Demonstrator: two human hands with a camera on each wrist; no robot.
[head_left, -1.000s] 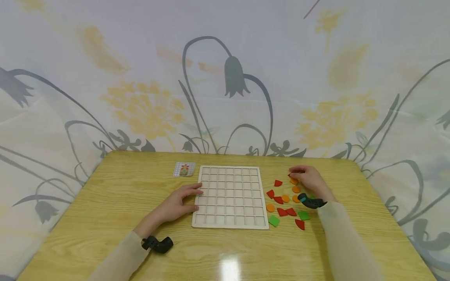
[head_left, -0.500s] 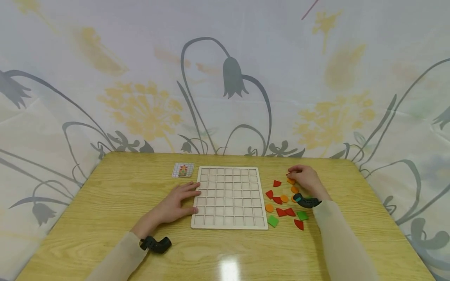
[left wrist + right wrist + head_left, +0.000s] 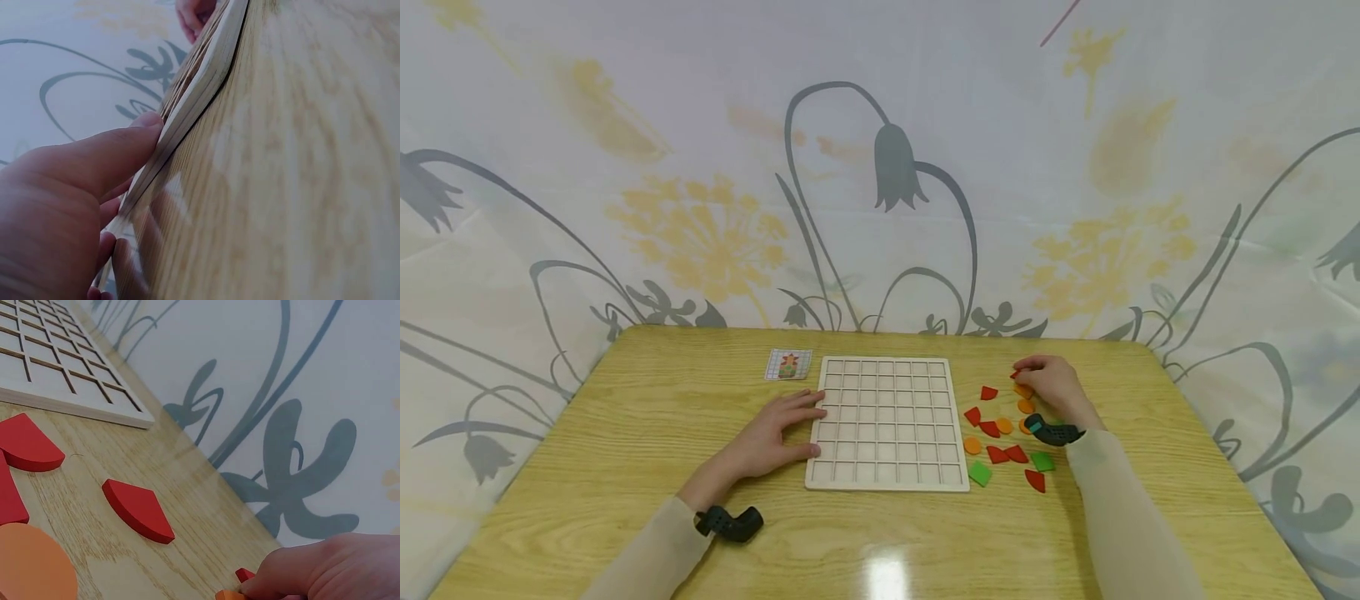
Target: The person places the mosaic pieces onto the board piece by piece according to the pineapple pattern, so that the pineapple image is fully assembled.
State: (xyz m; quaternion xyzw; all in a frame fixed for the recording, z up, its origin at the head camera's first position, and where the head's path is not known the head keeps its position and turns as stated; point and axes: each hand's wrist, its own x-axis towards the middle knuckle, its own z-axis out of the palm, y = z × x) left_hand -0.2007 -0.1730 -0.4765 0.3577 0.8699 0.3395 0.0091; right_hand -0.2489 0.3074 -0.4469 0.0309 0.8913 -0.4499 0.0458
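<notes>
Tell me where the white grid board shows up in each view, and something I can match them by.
Head: the white grid board lies just below the picture's centre, whole grid visible.
Left wrist: upper middle, seen nearly edge-on, with the left hand touching it.
Right wrist: upper left corner, partly cut off.
Shared landmark: the flowered backdrop.

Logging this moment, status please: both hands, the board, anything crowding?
Left hand touching board, left edge. Right hand pinching red piece. Orange piece close by.

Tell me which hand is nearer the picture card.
Left. The left hand is just on the near side of the picture card; the right hand is across the grid board.
</notes>
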